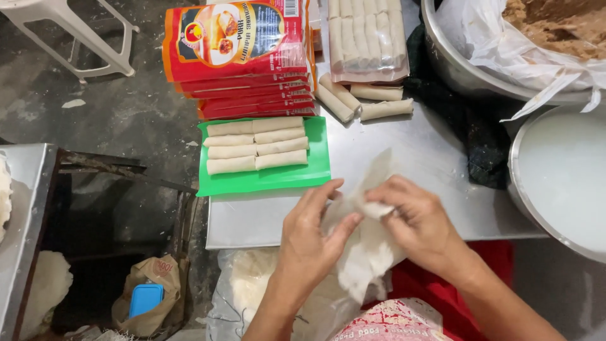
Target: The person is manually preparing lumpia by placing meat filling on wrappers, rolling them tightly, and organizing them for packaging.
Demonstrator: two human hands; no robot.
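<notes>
At the lower middle of the frame both hands work a thin white wrapper (369, 237) over the near edge of the steel table (435, 158). The left hand (309, 237) pinches the sheet from the left, thumb over it and fingers spread. The right hand (413, 218) is curled on the sheet's upper right part, fingertips closed on a fold. The wrapper hangs crumpled between them, one corner sticking up toward the frame's centre, the lower part drooping past the table edge.

The sheet looks very thin, so the likeliest trouble is a tear: the two hands pull from opposite sides, and a sharp tug would probably split it. If the pinch loosens, it could also drop toward the clear bag (252, 290) at the bottom.

Just above the hands, left of centre, a green tray (265, 180) holds eight pale rolls (255, 146) in two columns. Its left edge sits at the table's rim, so a nudge from the left hand might tip it off. Behind it at the top lies a stack of red packs (243, 57), with three loose rolls (360, 98) to their right. A bowl of white liquid (562, 177) sits at the right edge; a careless right elbow could jolt it.
</notes>
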